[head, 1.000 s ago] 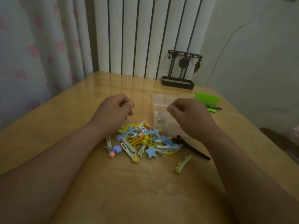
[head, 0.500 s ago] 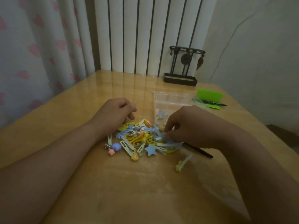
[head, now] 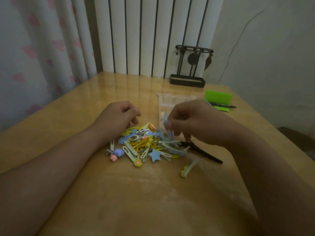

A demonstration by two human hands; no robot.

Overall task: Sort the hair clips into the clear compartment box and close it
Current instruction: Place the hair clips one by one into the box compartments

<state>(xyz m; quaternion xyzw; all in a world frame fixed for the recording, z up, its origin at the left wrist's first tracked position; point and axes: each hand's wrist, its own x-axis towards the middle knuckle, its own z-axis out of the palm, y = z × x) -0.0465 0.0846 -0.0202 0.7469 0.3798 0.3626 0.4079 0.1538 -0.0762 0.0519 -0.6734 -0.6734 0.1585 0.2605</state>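
since half a second ago the right hand [head: 192,123] has lifted off the right edge of the pile and now sits a little above it; its thumb and fingertips pinch one blue clip [head: 168,132], which hangs down from the pinch with its long axis near upright, though blur hides its exact shape; the left hand [head: 119,118] has stayed put at the pile's far left edge, fingers curled into a loose fist with nothing showing in it; under and between both hands lies the pile of hair clips [head: 144,145], yellow, blue, pale green and pink, too tangled to count, with one blue star [head: 154,155] at its near side; one long black clip [head: 204,155] lies just right of the pile, running from far left to near right; one pale stray clip [head: 190,167] lies apart, its yellow end nearest the person; the one clear compartment box [head: 172,100] stands just behind the right hand, partly hidden by it; further right sit one green pad [head: 219,98] and one pen [head: 223,105] on the wooden table [head: 153,201]; one dark stand [head: 188,79] is at the far edge.
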